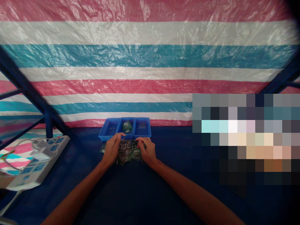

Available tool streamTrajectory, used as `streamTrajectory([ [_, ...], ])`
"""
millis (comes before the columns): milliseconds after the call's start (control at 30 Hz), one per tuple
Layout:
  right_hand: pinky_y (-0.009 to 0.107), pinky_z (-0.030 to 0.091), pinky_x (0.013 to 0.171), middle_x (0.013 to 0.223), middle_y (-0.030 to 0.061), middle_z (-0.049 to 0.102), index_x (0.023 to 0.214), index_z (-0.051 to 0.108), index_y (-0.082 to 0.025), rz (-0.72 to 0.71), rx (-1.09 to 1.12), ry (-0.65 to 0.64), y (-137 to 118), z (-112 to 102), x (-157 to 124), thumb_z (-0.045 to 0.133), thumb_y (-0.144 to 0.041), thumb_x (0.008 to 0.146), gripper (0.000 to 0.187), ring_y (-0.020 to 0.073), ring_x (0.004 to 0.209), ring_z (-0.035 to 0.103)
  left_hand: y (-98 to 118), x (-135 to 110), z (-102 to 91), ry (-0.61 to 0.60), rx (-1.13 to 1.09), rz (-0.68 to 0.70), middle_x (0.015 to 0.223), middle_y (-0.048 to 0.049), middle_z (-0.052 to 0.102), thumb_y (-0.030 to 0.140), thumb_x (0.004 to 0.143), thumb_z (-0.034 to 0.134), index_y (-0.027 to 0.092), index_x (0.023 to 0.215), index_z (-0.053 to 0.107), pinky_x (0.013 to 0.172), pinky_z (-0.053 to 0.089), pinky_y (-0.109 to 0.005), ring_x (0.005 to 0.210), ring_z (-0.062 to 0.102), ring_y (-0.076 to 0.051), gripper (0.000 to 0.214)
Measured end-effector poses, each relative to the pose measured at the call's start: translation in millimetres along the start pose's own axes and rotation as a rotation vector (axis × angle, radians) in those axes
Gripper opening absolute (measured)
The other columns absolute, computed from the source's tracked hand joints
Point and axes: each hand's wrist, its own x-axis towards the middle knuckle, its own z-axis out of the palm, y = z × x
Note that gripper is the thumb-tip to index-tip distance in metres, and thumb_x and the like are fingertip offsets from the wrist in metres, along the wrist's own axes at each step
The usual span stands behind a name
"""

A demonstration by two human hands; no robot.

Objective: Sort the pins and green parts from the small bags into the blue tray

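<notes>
A loose pile of small metal pins (125,145) lies on a crumpled greenish clear plastic bag (126,157) on the dark blue tabletop. On the left side of the pile is my left hand (112,147), thumb and forefinger together; what they hold, if anything, is hidden. My right hand (147,150) is over the right edge of the bag, its thumb and forefinger pinched beside the pins. Whatever sits in that pinch is too small to make out. Just behind the hands stand three blue bins: the left bin (104,132) with a few pins, the middle bin (131,135) with a plastic bag, and the right bin (146,132).
A white power strip (44,170) with a plugged-in adapter (42,150) and looping cables lies at the left. Behind the table hangs a striped plastic sheet (150,56), with dark blue frame bars (25,82) at the sides. A pixelated block covers the right.
</notes>
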Motion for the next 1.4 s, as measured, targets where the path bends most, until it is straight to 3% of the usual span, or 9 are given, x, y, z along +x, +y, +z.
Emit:
streamTrajectory([
  [167,0.031,0.044,0.081,0.076,0.0024,0.067,0.096,0.066,-0.02,-0.007,-0.005,0.001,-0.3,0.0,0.2,0.044,-0.018,0.09,0.022,0.0182,0.084,0.06,-1.9,-0.5,2.5,-0.015,-0.075,0.031,0.062,0.0034,0.049,0.039,0.094,0.037,0.019,0.121,0.052,0.053,0.037,-0.023,0.053,0.046,-0.013,0.036],
  [400,0.033,0.043,0.082,0.086,0.0045,0.069,0.097,0.065,-0.018,-0.123,-0.028,-0.042,-1.4,1.6,1.8,0.045,-0.017,0.091,0.021,0.0174,0.082,0.061,-4.9,-0.5,6.9,-0.042,-0.053,0.059,0.058,0.0067,0.042,0.037,0.09,0.046,0.018,0.118,0.048,0.05,0.032,-0.021,0.049,0.042,-0.011,0.034],
  [633,0.034,0.042,0.083,0.093,0.0053,0.069,0.104,0.064,-0.019,-0.174,-0.077,-0.086,1.6,3.6,2.5,0.048,-0.02,0.092,0.021,0.0179,0.085,0.061,-7.5,-4.5,10.1,-0.133,-0.041,0.06,0.056,0.0065,0.049,0.036,0.09,0.044,0.018,0.119,0.048,0.048,0.032,-0.02,0.048,0.045,-0.011,0.034],
  [767,0.034,0.042,0.081,0.089,0.0053,0.068,0.099,0.066,-0.019,-0.202,-0.1,-0.15,1.8,4.3,2.1,0.049,-0.022,0.093,0.018,0.018,0.084,0.06,-7.7,-5.8,10.7,-0.154,-0.051,0.056,0.056,0.0064,0.05,0.037,0.091,0.042,0.017,0.12,0.047,0.049,0.033,-0.02,0.049,0.046,-0.011,0.036],
  [1100,0.033,0.041,0.078,0.086,0.0052,0.065,0.094,0.065,-0.019,-0.256,-0.075,-0.212,1.0,5.9,1.1,0.049,-0.023,0.092,0.016,0.0178,0.082,0.058,-7.0,-5.4,10.3,-0.134,-0.134,0.023,0.053,0.0071,0.045,0.038,0.09,0.044,0.017,0.121,0.046,0.046,0.031,-0.02,0.046,0.042,-0.011,0.037],
  [1400,0.033,0.041,0.076,0.084,0.0053,0.065,0.102,0.063,-0.018,-0.249,-0.102,-0.222,0.4,5.0,0.9,0.049,-0.025,0.093,0.018,0.0177,0.08,0.058,-6.0,-5.6,9.9,-0.173,-0.102,0.024,0.054,0.0065,0.047,0.038,0.091,0.042,0.017,0.12,0.048,0.047,0.032,-0.02,0.047,0.044,-0.011,0.036],
])
